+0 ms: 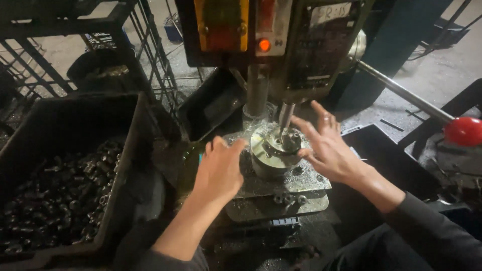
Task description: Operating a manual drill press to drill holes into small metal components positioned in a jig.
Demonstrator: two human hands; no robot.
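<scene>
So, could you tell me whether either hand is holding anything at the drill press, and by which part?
Neither hand clearly grips anything. The left hand rests beside the round metal fixture; the right hand, fingers spread, touches the fixture's right side.

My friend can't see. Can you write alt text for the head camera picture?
Two bare hands reach for a round metal fixture on a drill press table: the left hand rests at its left side, the right hand spreads over its right. A black crate of small metal parts sits to the left.

Silver-grey round metal fixture (pixel 273 150), glossy red knob (pixel 463 131) on a steel lever, glowing orange lamp (pixel 264 45), black crate (pixel 65 165) of dark metal parts.
</scene>
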